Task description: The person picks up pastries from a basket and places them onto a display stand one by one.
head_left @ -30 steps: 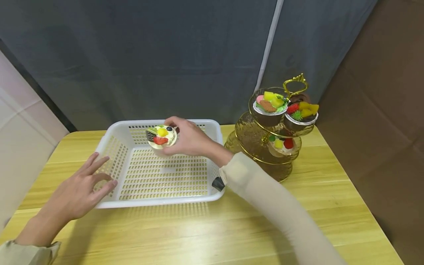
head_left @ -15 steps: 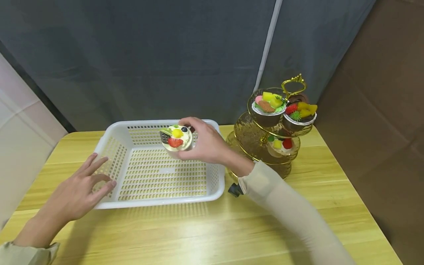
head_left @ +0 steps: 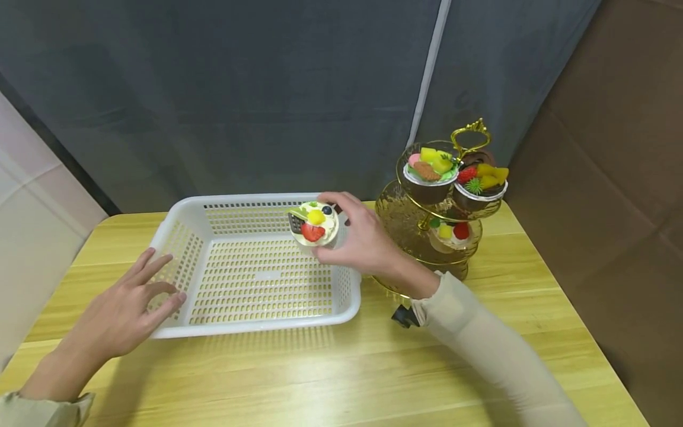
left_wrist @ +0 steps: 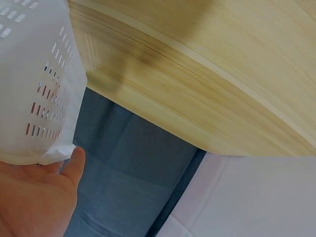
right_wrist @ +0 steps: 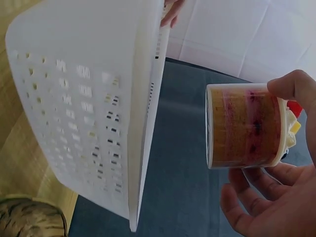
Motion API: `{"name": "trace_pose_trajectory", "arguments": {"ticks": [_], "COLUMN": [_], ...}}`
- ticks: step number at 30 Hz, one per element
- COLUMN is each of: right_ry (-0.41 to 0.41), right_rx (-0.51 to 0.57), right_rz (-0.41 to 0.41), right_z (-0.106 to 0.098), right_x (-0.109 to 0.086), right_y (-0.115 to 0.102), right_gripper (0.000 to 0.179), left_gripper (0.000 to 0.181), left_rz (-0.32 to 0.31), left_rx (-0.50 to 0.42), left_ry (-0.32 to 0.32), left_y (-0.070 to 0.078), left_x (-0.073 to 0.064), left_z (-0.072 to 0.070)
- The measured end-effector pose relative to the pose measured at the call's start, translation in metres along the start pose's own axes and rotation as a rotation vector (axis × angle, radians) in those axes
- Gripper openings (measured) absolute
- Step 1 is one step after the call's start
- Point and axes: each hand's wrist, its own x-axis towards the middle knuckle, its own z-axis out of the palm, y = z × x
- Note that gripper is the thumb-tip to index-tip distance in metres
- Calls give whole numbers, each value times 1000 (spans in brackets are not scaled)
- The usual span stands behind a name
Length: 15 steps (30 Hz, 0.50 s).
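My right hand (head_left: 368,243) holds a clear cup of layered cake (head_left: 315,224) between thumb and fingers, above the right end of a white plastic basket (head_left: 256,325). Cream, a strawberry, a blueberry and a yellow piece top the cake. In the right wrist view, pink and brown layers show through the cup (right_wrist: 247,126), which is apart from the basket wall (right_wrist: 89,98). My left hand (head_left: 120,308) rests at the basket's left rim, its fingers loosely spread and partly over the inside. From the left wrist, that hand (left_wrist: 42,197) touches the basket's edge (left_wrist: 54,153).
Right of the basket stands a tiered gold-rimmed stand (head_left: 397,222) with a gold handle (head_left: 472,136). Two fruit-topped cups, a left one (head_left: 431,172) and a right one (head_left: 480,187), sit on its top tier. Another cake cup (head_left: 450,235) is lower down. Dark cloth (head_left: 240,101) hangs behind the table.
My right hand has carried the cake cup rightward, from over the basket's middle to its right end. The left hand has stayed at the rim.
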Motion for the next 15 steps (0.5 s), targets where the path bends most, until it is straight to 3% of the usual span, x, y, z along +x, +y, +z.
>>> {"name": "trace_pose_trajectory", "arguments": {"ticks": [7, 15], "right_ry": [45, 153], "right_rx": [-42, -119], "right_rz": [-22, -127], "right_z": [-12, -22], "right_x": [-18, -36], "right_y": [6, 12], "right_gripper": [75, 77], "left_gripper": [38, 39], "left_rz": [6, 4], "left_rx": [-12, -11], "left_ry": [2, 3], "left_y": [0, 0], "left_x": [-1, 0], "left_z": [0, 1]}}
